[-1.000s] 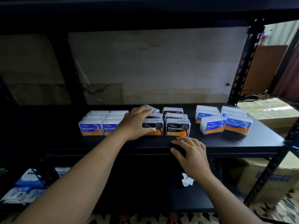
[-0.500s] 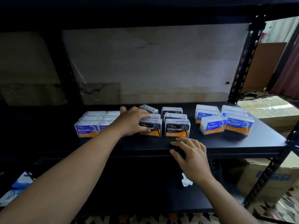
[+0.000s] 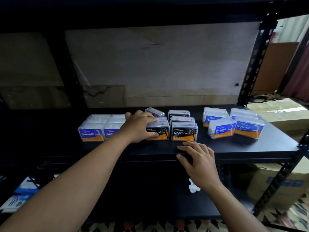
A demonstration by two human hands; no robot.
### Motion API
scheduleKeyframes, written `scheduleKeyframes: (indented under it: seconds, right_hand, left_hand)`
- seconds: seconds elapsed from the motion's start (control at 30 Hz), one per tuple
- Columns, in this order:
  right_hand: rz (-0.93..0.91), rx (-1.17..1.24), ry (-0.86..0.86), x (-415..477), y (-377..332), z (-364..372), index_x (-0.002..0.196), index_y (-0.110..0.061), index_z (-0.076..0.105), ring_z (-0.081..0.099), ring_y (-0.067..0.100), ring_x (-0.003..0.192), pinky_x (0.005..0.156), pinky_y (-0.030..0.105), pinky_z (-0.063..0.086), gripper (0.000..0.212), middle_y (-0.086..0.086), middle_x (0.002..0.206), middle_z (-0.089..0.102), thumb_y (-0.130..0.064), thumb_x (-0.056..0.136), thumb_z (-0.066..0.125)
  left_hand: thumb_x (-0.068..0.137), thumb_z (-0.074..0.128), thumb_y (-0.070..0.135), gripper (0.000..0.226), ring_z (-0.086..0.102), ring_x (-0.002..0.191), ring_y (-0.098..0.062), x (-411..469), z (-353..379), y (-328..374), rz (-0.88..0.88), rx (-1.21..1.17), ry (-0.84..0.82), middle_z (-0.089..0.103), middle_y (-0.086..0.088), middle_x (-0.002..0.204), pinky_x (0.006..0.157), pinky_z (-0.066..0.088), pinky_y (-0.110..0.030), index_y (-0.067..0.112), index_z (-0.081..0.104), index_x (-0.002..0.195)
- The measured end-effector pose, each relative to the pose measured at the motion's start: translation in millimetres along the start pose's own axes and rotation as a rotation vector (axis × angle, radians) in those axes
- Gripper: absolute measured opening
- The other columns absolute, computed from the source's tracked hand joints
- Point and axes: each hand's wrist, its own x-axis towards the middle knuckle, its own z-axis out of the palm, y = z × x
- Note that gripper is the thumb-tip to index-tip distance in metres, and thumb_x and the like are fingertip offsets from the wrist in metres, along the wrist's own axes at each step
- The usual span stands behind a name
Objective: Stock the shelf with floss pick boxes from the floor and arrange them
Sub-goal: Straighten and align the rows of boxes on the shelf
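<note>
1. Head view: the person's left hand point(image 3: 140, 126) lies over the front black-and-orange "Charcoal" floss pick box point(image 3: 159, 133), a clear plastic case. The fingers curl across its lid and the thumb presses on its front label, so the hand grips that box.
2. Just right of that hand stands a second "Charcoal" box point(image 3: 184, 133), upright and close beside the gripped one; I cannot tell whether the two touch. More black boxes line up behind both.
3. Beyond the left fingertips one tilted clear box point(image 3: 154, 112) sits askew, out of line with its row.
4. Left of the left wrist are the blue-and-orange "Smooth" boxes point(image 3: 91, 133), in two rows running back; the forearm hides part of the nearer row.
5. The right hand point(image 3: 199, 164) rests on the front edge of the black metal shelf point(image 3: 250, 148). Its fingers are spread and nearly straight on top and its thumb hangs over the lip. It holds nothing. The second "Charcoal" box is just ahead of its fingertips.
6. Well to the right of the right hand stand the blue-and-orange "Round" boxes point(image 3: 220, 129), a loose group whose two front boxes are angled apart.
7. Below the right hand lies a crumpled white scrap point(image 3: 194, 188) on the lower level. Past the shelf post on that side are brown cardboard cartons point(image 3: 280, 113).
</note>
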Motion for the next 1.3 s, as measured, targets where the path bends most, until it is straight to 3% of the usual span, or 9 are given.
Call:
scheduleKeyframes:
  seconds: [0.37, 0.53, 0.63, 0.73, 0.9, 1.07, 1.2, 1.3]
  right_hand:
    - [0.002, 0.004, -0.005, 0, 0, 0, 0.114, -0.04, 0.067, 0.047, 0.006, 0.12, 0.106, 0.025, 0.021, 0.033, -0.023, 0.123, 0.057, -0.056, 0.09, 0.051]
    - [0.0, 0.002, -0.002, 0, 1, 1, 0.114, -0.04, 0.067, 0.048, 0.006, 0.12, 0.106, 0.027, 0.023, 0.034, -0.023, 0.123, 0.058, -0.056, 0.09, 0.05]
    - [0.001, 0.01, 0.012, -1, 1, 1, 0.114, -0.04, 0.067, 0.049, 0.006, 0.12, 0.106, 0.027, 0.024, 0.033, -0.024, 0.122, 0.058, -0.056, 0.09, 0.05]
    - [-0.003, 0.009, 0.02, -1, 1, 2, 0.113, -0.039, 0.068, 0.049, 0.006, 0.119, 0.107, 0.027, 0.024, 0.033, -0.023, 0.122, 0.058, -0.055, 0.09, 0.05]
    - [-0.008, 0.005, 0.018, -2, 1, 3, 0.114, -0.039, 0.067, 0.049, 0.006, 0.12, 0.107, 0.029, 0.025, 0.032, -0.023, 0.123, 0.058, -0.055, 0.091, 0.051]
    - [-0.004, 0.006, 0.015, -2, 2, 2, 0.114, -0.04, 0.067, 0.049, 0.006, 0.12, 0.107, 0.028, 0.025, 0.032, -0.023, 0.123, 0.057, -0.054, 0.091, 0.051]
    - [-0.004, 0.005, 0.009, -1, 2, 3, 0.114, -0.04, 0.067, 0.05, 0.007, 0.12, 0.106, 0.028, 0.025, 0.032, -0.023, 0.123, 0.058, -0.055, 0.09, 0.05]
    - [-0.002, 0.007, 0.013, -1, 2, 4, 0.114, -0.04, 0.067, 0.05, 0.007, 0.12, 0.106, 0.03, 0.027, 0.033, -0.023, 0.123, 0.058, -0.056, 0.09, 0.05]
  left_hand:
    - [0.079, 0.064, 0.065, 0.071, 0.036, 0.123, -0.012, 2, -2, -1, 0.006, -0.008, -0.026, 0.048, 0.015, 0.14, 0.09, 0.026, -0.04, 0.035, 0.049, 0.142]
    - [0.078, 0.058, 0.074, 0.082, 0.032, 0.131, -0.012, 1, -5, -5, 0.016, -0.042, -0.024, 0.042, 0.013, 0.148, 0.09, 0.022, -0.037, 0.035, 0.039, 0.148]
    - [0.087, 0.042, 0.074, 0.068, 0.032, 0.139, -0.019, 9, -15, -14, -0.048, -0.166, 0.02, 0.042, 0.01, 0.15, 0.104, 0.021, -0.046, 0.04, 0.039, 0.146]
    - [0.097, 0.042, 0.057, 0.048, 0.044, 0.133, -0.021, 25, -23, -27, -0.07, -0.292, 0.014, 0.05, 0.004, 0.144, 0.111, 0.028, -0.051, 0.039, 0.047, 0.141]
    - [0.1, 0.05, 0.03, 0.039, 0.047, 0.133, -0.022, 65, -25, -33, -0.058, -0.268, -0.132, 0.05, 0.0, 0.147, 0.11, 0.039, -0.04, 0.036, 0.052, 0.139]
    - [0.098, 0.053, 0.026, 0.041, 0.055, 0.123, -0.02, 89, -13, -26, -0.039, -0.165, -0.363, 0.056, 0.004, 0.141, 0.105, 0.042, -0.043, 0.038, 0.053, 0.137]
    - [0.096, 0.059, 0.029, 0.039, 0.055, 0.117, -0.017, 92, -15, -23, -0.007, -0.156, -0.329, 0.061, 0.005, 0.135, 0.093, 0.041, -0.031, 0.03, 0.058, 0.135]
    - [0.095, 0.062, 0.032, 0.037, 0.057, 0.112, -0.016, 89, -19, -24, -0.004, -0.192, -0.318, 0.065, 0.002, 0.128, 0.091, 0.042, -0.031, 0.027, 0.062, 0.132]
